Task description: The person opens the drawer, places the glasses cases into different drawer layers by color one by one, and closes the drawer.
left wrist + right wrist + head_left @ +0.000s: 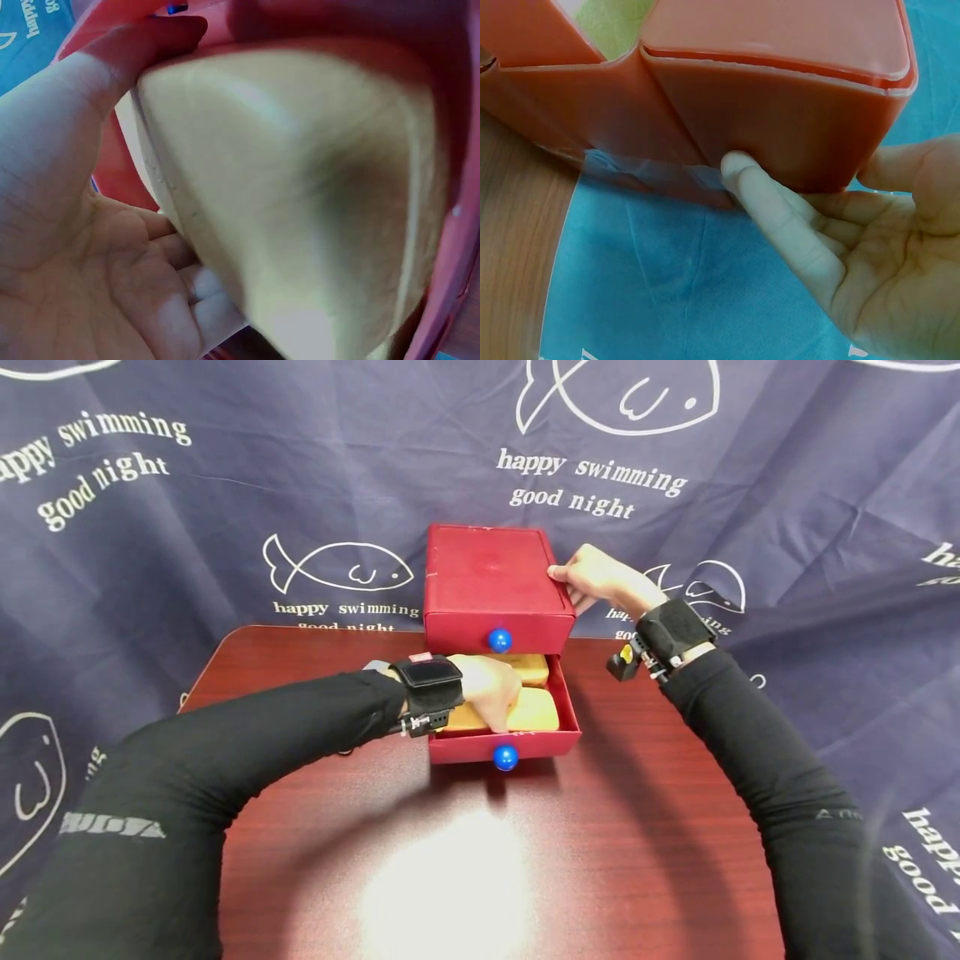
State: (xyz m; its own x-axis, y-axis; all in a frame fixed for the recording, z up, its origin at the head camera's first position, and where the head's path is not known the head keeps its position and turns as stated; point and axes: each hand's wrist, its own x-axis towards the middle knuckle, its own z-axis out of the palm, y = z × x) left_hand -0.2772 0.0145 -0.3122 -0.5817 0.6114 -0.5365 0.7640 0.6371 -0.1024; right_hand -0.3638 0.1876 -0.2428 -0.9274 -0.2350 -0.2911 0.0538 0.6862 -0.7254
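Left hand (491,689): reaches palm-down into the open lower drawer (510,745); fingers curled round the nearer yellow block (536,710).
Right hand (600,578): braces the right rear side of the red box (487,581); fingers fairly straight against its wall, thumb at the top edge.
Blocks: second yellow block (528,667) lies behind, under the closed upper drawer.
Room: box at the desk's (465,860) far edge; bare desk in front.

Head view looks forward and down from above the worktop (465,860), mid-range, both arms in frame. Left wrist view sits very close, inside the open lower drawer (450,262), facing a yellow block (300,202). Right wrist view is close, low, facing the red box (780,112) side. All three share the box.
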